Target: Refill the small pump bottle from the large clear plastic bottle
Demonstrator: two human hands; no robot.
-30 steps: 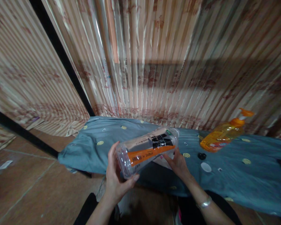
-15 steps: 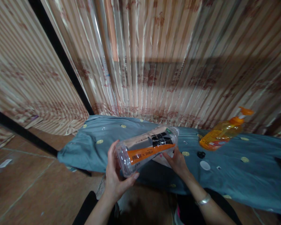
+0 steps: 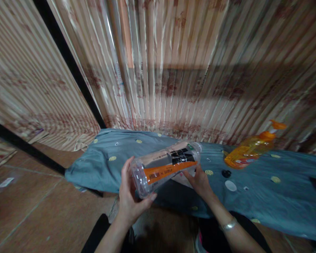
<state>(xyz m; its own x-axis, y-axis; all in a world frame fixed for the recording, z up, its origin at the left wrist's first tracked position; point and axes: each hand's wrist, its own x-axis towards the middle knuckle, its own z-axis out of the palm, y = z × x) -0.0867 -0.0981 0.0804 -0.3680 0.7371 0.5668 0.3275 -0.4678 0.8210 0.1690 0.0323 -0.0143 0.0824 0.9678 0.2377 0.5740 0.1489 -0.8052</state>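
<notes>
The left hand (image 3: pixel 133 198) clasps the 8 o'clock end of a long, clear, orange-labelled plastic bottle (image 3: pixel 167 167) above blue-grey patterned cloth (image 3: pixel 100 175); the right hand (image 3: pixel 201 182) grips its 4 o'clock side. Toward 3 o'clock is an amber plastic pump bottle (image 3: pixel 249 151).

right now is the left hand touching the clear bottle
Touching: the head view shows the left hand cupped round one end of the clear bottle, fingers and thumb against it.

Curtains (image 3: pixel 173 84) and printed cloth (image 3: pixel 91 170) suggest a home.
</notes>
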